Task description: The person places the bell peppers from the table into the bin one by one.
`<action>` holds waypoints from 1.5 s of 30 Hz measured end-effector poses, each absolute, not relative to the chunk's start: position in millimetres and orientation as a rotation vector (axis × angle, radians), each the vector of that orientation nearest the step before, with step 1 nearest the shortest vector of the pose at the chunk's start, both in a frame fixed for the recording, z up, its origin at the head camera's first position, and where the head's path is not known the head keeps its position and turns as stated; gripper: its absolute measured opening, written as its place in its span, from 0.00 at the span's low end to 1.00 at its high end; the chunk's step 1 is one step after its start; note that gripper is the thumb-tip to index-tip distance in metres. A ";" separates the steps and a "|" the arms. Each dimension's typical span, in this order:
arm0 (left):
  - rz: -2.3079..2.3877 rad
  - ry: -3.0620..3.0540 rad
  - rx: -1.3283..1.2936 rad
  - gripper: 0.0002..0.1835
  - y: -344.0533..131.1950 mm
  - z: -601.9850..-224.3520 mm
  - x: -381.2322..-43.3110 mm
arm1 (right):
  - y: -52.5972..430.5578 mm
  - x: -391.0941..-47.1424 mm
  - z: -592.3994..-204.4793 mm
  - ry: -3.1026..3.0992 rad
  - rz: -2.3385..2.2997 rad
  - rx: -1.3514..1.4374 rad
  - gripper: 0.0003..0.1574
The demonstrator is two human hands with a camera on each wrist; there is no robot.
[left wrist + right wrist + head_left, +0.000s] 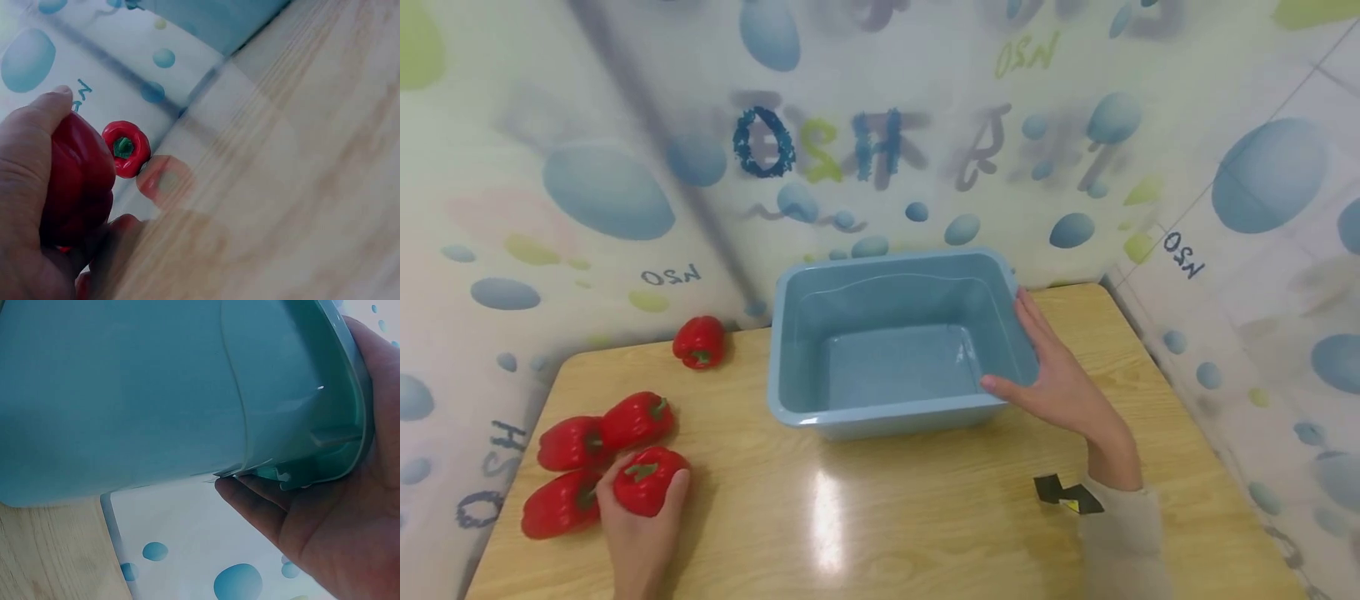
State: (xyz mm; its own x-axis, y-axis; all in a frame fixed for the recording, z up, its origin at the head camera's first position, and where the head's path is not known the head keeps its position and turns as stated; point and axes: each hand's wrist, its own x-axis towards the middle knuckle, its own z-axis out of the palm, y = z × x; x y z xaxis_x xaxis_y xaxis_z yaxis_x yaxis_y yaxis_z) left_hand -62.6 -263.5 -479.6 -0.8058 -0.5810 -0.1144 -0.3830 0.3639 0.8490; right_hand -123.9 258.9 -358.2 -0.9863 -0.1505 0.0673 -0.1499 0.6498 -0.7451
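In the head view my left hand (643, 533) grips a red bell pepper (651, 479) with a green stem, fingers on one side and thumb on the other. The left wrist view shows this red bell pepper (78, 181) against my palm. Close around it lie three more red bell peppers, one of them the upper bell pepper (636, 421). My right hand (1063, 383) holds the right end of a light blue plastic basin (887, 412), thumb at the front rim. From the right wrist view, fingertips (250, 503) press under the rim outside the basin wall.
Another red bell pepper (700, 342) stands apart near the table's back edge, left of the basin. A black piece with a yellow mark (1067, 493) lies by the right sleeve (1123, 542). A patterned curtain (880, 200) hangs behind the wooden table (760, 533).
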 end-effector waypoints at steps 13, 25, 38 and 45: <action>-1.479 -2.388 0.840 0.41 -256.6 -466.4 -60.4 | 258.3 -125.2 -358.8 2.889 -1.268 -0.285 0.71; -1.450 -2.359 0.652 0.38 -248.3 -451.7 -72.0 | 258.7 -125.9 -359.9 2.873 -1.278 -0.272 0.70; -1.515 -2.296 0.420 0.38 -239.4 -443.2 -86.4 | 261.6 -124.5 -360.7 2.875 -1.275 -0.270 0.70; -1.525 -2.293 0.396 0.39 -238.8 -439.4 -91.2 | 260.5 -125.9 -360.5 2.867 -1.279 -0.280 0.70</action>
State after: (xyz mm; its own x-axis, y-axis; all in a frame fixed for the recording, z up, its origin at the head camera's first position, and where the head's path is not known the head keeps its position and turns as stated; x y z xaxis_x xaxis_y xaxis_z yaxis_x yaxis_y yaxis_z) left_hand -91.2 -238.8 -439.4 -0.8968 -0.4200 0.1390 -0.0341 0.3787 0.9249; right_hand -125.9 260.5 -360.5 -0.9841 -0.1578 0.0811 -0.1657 0.6547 -0.7375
